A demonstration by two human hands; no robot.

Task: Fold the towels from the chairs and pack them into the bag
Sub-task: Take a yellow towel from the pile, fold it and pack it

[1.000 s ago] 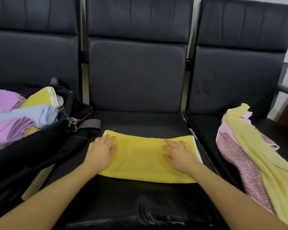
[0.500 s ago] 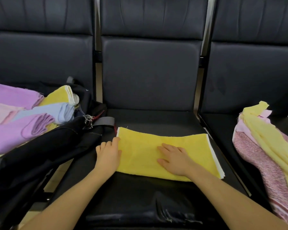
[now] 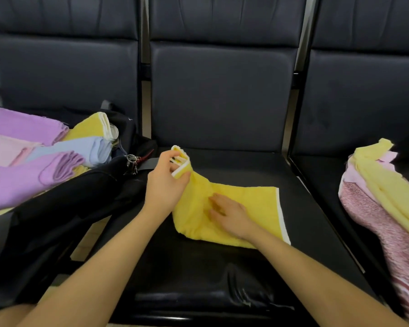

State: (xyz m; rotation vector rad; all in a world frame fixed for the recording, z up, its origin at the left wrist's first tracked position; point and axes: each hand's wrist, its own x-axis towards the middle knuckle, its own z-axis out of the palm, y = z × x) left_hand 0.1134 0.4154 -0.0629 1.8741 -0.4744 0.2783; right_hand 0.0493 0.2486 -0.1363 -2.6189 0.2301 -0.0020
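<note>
A yellow towel (image 3: pixel 250 206) with a white edge lies partly folded on the middle black chair seat (image 3: pixel 222 274). My left hand (image 3: pixel 165 182) pinches the towel's left end and holds it lifted off the seat. My right hand (image 3: pixel 229 213) lies flat on the middle of the towel, fingers straight, pressing it down. On the left seat a black bag (image 3: pixel 64 208) stands open with several folded towels (image 3: pixel 45 156) in purple, blue, pink and yellow showing at its mouth.
On the right chair lies a heap of unfolded towels (image 3: pixel 385 197), pale yellow over pink. A keyring (image 3: pixel 131 162) hangs on the bag beside my left hand. The dark chair backs (image 3: pixel 222 95) rise just behind the seats.
My left hand has gone from lying flat at the towel's left edge to pinching that end and lifting it. My right hand stays pressed on the towel. The view has shifted left.
</note>
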